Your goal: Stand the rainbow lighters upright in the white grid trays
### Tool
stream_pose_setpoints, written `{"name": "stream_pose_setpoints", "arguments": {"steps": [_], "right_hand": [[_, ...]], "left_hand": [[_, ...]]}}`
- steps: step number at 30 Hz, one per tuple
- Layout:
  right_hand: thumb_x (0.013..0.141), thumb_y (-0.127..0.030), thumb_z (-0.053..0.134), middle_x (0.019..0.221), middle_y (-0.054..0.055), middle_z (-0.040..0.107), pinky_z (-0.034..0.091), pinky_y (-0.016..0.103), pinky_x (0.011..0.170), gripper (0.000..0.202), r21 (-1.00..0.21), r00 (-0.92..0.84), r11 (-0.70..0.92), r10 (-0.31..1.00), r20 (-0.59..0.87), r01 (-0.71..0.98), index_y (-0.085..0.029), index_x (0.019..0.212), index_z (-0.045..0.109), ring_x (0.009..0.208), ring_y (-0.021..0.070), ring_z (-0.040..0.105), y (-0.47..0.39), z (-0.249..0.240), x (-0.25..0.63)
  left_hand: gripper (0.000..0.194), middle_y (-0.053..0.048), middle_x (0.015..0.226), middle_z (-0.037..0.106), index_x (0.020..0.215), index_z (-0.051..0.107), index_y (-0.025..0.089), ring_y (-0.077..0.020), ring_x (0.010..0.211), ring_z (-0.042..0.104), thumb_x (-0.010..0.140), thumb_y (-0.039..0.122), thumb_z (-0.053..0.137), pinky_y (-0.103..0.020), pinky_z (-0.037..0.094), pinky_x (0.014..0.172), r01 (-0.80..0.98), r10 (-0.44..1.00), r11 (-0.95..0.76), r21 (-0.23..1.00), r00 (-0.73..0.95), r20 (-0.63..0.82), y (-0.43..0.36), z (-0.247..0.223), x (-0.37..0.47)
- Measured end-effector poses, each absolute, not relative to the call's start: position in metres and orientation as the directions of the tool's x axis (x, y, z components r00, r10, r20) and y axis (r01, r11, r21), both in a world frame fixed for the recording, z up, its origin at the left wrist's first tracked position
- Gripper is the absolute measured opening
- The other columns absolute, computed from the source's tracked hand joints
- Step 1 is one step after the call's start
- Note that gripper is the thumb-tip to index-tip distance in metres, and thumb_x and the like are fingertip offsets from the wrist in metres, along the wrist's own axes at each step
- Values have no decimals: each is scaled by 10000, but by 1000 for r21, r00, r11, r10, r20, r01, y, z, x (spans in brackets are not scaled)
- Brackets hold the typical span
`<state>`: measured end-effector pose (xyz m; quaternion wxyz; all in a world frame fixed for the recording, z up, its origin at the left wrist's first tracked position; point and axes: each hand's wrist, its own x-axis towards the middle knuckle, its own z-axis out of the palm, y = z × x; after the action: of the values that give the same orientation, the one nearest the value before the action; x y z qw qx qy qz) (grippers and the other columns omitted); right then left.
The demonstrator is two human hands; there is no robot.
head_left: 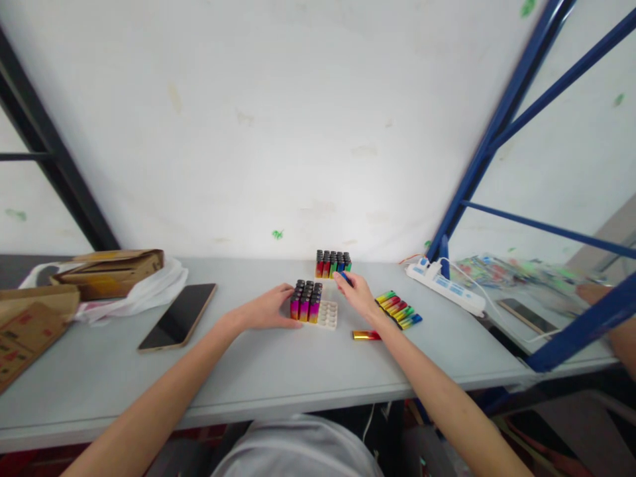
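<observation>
A white holed tray [327, 315] lies mid-table, its left part filled with upright pink-and-yellow lighters [305, 306] with black tops; empty holes show on its right. My left hand [271, 307] grips the tray's left side, thumb at the front and fingers behind. To the right and a little farther back, my right hand [356, 293] is closed on a blue lighter [346, 279], mostly hidden by the fingers. Just behind it stands another block of upright lighters [330, 264] in red, green and blue. Several lighters [398, 309] lie side by side at the right.
A red-and-gold lighter [366, 336] lies partly under my right forearm. A phone [179, 317] and cardboard boxes [114, 273] on white plastic are at the left. A power strip [446, 289] lies by the blue frame [477, 172]. Another person's arm shows at far right.
</observation>
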<state>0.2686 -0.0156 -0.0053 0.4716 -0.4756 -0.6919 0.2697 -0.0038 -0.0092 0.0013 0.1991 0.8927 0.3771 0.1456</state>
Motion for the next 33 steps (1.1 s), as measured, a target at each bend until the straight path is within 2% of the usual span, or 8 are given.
{"name": "stream_pose_setpoints", "arguments": {"steps": [2,5,11,15,18,27,30,33], "right_hand": [[899,-630,495,562,-40,382,270,264,541,524,-790,-44,397,903,428,467,-208,598,417,567,117,363,-16,-9,268],[880,-549,494,556,-44,320,229,273,554,479,-763,8,392,887,462,514,-220,562,354,571,118,322,-17,-10,267],[873,-452,467,566,-41,349,244,272,567,385,-734,6,419,867,499,535,-224,580,365,584,129,340,-21,-8,264],[898,-513,474,560,-39,368,252,276,572,435,-749,13,411,873,488,519,-219,589,389,585,129,345,-23,-5,265],[904,-563,482,560,-38,359,246,277,573,484,-756,5,412,877,481,508,-215,582,385,586,127,340,-24,-2,265],[887,-465,461,560,-40,355,231,276,565,392,-713,-13,433,859,512,551,-222,592,377,579,129,342,-23,-6,265],[916,-509,465,563,-37,395,269,276,567,423,-726,-18,428,867,498,538,-220,613,407,578,135,373,-24,-4,266],[952,-578,463,608,-31,477,338,266,580,425,-749,-72,429,886,458,505,-217,729,493,594,142,440,-24,-2,267]], "left_hand": [[717,-133,1366,582,1306,589,188,-327,1256,554,725,566,773,-424,415,1141,612,732,-635,472,672,114,-10,3,-3],[708,-135,1367,581,1301,590,180,-322,1254,552,728,554,774,-419,413,1139,612,733,-631,477,672,106,-12,5,-2],[704,-132,1355,594,1275,611,179,-321,1219,570,717,577,773,-413,434,1111,601,728,-640,479,674,127,-10,3,-4],[707,-124,1352,594,1279,612,195,-321,1230,564,718,597,764,-411,433,1112,598,724,-645,475,677,130,-9,1,-5],[725,-147,1358,578,1292,602,166,-326,1246,549,725,586,768,-424,420,1125,607,728,-638,475,677,113,-8,2,-5],[726,-135,1343,593,1275,613,177,-336,1234,558,715,612,768,-430,432,1117,590,717,-653,475,684,137,-5,-2,-6],[739,-142,1351,586,1287,605,175,-341,1250,552,714,612,769,-435,425,1125,600,721,-650,467,681,128,-6,-1,-5],[745,-146,1359,580,1300,599,170,-342,1261,550,717,603,768,-427,421,1130,610,728,-641,465,676,116,-7,0,-5]]}}
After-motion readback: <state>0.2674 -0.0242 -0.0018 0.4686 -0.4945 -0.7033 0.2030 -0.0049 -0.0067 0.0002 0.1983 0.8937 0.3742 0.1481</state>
